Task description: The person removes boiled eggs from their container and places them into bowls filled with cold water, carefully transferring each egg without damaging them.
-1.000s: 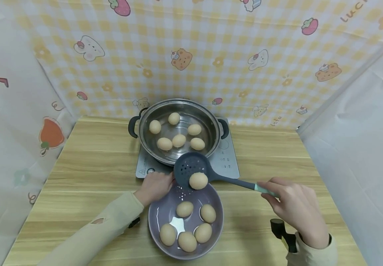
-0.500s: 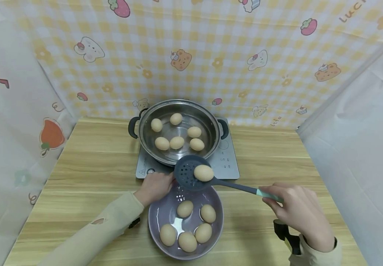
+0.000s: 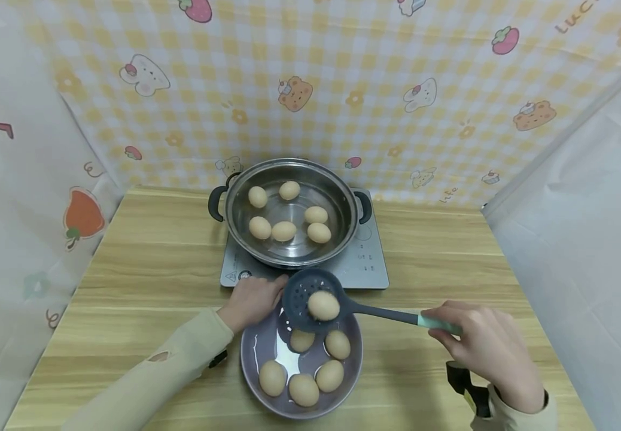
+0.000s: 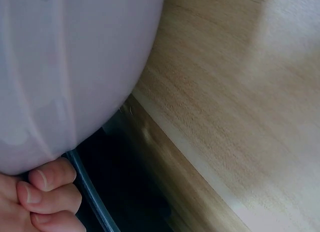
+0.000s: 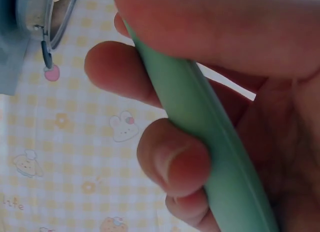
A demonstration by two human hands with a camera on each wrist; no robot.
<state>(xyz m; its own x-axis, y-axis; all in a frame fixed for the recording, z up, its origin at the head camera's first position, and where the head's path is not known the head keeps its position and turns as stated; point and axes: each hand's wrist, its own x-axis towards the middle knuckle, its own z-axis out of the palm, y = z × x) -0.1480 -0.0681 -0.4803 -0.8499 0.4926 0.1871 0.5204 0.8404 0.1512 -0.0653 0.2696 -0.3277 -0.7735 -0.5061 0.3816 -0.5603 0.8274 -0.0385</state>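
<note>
My right hand (image 3: 485,344) grips the mint-green handle (image 5: 200,112) of a dark grey skimmer (image 3: 300,293). One brown egg (image 3: 323,306) lies in its perforated head, which overlaps the far part of a purple bowl (image 3: 355,383). Several more eggs (image 3: 304,390) sit in the bowl, one partly hidden under the skimmer. With curled fingers, my left hand (image 3: 251,301) holds the bowl's far left rim; the left wrist view shows the fingers (image 4: 52,194) against the bowl's outer wall (image 4: 90,67). Behind it, a steel pot (image 3: 291,256) holds water and several eggs (image 3: 283,231).
The pot stands on a silver induction cooktop (image 3: 367,272), its black side handles (image 3: 216,203) sticking out left and right. A wooden tabletop (image 3: 160,257) lies under everything. A yellow checked cloth (image 3: 353,54) hangs close behind the pot, with white sheets at both sides.
The skimmer with its egg has moved nearer me, down over the bowl's far part. The egg has shifted within the skimmer's head. Eggs in the pot drift slightly; my left hand stays put.
</note>
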